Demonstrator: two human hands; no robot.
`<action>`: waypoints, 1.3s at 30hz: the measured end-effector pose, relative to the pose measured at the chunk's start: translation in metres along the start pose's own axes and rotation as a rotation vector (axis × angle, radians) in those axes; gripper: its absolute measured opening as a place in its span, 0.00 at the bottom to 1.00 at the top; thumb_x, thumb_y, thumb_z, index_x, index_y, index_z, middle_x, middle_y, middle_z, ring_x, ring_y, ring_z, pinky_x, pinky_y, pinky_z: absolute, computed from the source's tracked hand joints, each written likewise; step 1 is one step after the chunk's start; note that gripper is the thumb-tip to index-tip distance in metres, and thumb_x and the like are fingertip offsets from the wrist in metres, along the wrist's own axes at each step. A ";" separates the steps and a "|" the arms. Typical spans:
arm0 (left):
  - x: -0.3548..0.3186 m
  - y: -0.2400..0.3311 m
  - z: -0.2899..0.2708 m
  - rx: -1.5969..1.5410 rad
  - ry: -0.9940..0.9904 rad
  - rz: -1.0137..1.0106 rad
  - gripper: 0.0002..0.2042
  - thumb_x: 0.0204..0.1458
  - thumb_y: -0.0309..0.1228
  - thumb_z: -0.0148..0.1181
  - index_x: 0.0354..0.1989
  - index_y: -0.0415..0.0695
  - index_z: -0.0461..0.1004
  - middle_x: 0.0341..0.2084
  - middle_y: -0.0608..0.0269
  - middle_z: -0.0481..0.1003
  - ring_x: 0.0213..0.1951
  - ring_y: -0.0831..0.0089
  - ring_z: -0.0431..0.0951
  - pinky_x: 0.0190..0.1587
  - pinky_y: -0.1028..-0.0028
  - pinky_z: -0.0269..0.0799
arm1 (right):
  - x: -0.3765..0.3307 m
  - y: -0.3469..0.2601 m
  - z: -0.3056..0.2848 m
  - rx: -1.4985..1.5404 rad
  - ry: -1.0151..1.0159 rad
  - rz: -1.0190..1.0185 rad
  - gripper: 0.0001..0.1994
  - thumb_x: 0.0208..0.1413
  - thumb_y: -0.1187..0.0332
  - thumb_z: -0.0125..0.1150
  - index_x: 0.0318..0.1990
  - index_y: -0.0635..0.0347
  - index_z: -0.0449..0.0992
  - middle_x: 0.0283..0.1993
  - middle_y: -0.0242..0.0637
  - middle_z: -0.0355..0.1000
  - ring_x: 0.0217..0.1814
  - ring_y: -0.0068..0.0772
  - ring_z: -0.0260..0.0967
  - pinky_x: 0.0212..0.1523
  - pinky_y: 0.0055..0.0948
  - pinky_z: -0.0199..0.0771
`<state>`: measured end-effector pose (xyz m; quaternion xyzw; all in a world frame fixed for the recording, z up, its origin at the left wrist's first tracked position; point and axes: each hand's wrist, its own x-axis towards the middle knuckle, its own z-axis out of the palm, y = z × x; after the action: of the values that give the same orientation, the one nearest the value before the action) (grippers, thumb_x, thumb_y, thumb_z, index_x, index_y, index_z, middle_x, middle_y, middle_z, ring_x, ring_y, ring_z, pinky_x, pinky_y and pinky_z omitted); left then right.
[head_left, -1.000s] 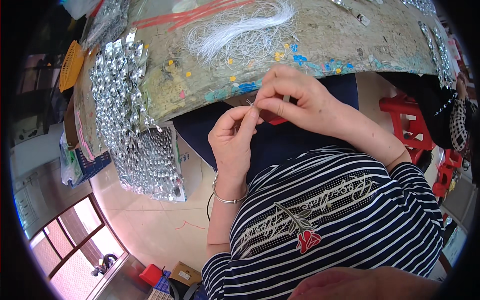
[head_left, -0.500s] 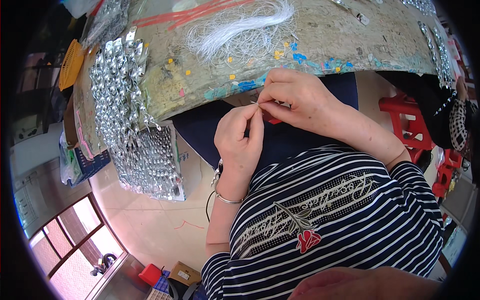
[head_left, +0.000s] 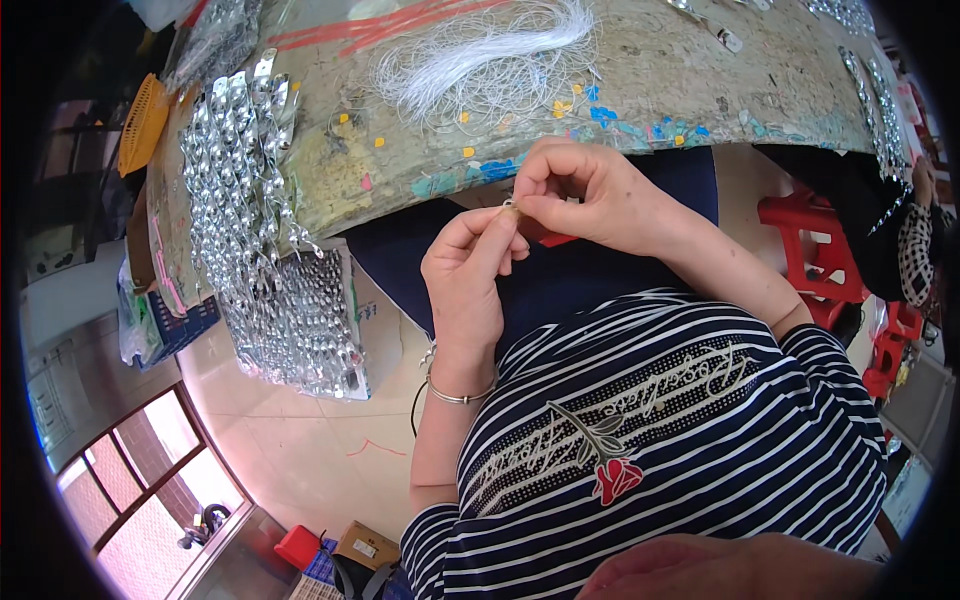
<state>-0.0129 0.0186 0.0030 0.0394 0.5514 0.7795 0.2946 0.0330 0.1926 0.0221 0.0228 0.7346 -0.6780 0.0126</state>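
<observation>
In front of the table's near edge, over my lap, my left hand and my right hand meet fingertip to fingertip. A tiny pale, shiny piece shows between them, too small to name. My left thumb and index finger pinch at it, the other fingers curled in. My right thumb and index finger are pressed together just beside it; what they hold is hidden. Beyond my hands, a loose bundle of white thread lies on the worn table.
Strings of shiny silver twisted pieces hang over the table's left edge, above a bag of similar pieces. Red strips lie at the back. A yellow basket is far left. Red stools and another person's checked sleeve are at right.
My left hand has turned slightly and its fingers have curled in more. My right fingers have bent closer to the left fingertips, and the small shiny piece now shows.
</observation>
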 end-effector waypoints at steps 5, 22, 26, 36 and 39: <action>-0.001 0.002 0.000 0.043 0.025 -0.001 0.05 0.55 0.25 0.60 0.36 0.37 0.77 0.23 0.66 0.76 0.24 0.85 0.70 0.28 0.85 0.64 | -0.002 0.005 -0.001 0.184 -0.019 0.155 0.01 0.57 0.75 0.58 0.36 0.61 0.73 0.36 0.25 0.67 0.36 0.13 0.65 0.36 0.15 0.66; -0.005 0.004 0.003 0.219 0.019 0.038 0.06 0.54 0.24 0.62 0.38 0.37 0.78 0.26 0.68 0.76 0.27 0.86 0.71 0.29 0.86 0.65 | -0.005 0.005 -0.001 0.022 0.009 0.082 0.04 0.59 0.71 0.58 0.36 0.63 0.74 0.36 0.28 0.69 0.37 0.16 0.67 0.38 0.18 0.68; -0.006 0.004 0.004 0.239 0.049 0.047 0.06 0.53 0.24 0.63 0.38 0.38 0.80 0.24 0.71 0.75 0.25 0.88 0.68 0.29 0.87 0.62 | -0.007 0.004 -0.001 -0.220 0.051 -0.124 0.05 0.60 0.71 0.57 0.37 0.63 0.74 0.36 0.32 0.70 0.39 0.23 0.67 0.43 0.22 0.68; -0.001 -0.003 -0.002 0.306 0.069 0.143 0.05 0.51 0.23 0.64 0.36 0.38 0.81 0.22 0.75 0.69 0.25 0.89 0.62 0.28 0.85 0.55 | -0.006 0.004 -0.003 -0.366 0.064 -0.256 0.04 0.57 0.71 0.59 0.34 0.62 0.77 0.34 0.31 0.71 0.39 0.26 0.67 0.42 0.24 0.68; 0.000 -0.003 -0.004 0.324 0.054 0.159 0.05 0.50 0.22 0.64 0.35 0.39 0.81 0.23 0.75 0.67 0.26 0.88 0.61 0.29 0.85 0.55 | -0.005 0.003 -0.001 -0.273 0.064 -0.153 0.04 0.57 0.71 0.60 0.33 0.61 0.77 0.34 0.31 0.71 0.38 0.26 0.67 0.42 0.24 0.68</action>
<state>-0.0125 0.0162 -0.0014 0.1088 0.6725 0.7022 0.2072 0.0379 0.1942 0.0194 -0.0133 0.8195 -0.5698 -0.0596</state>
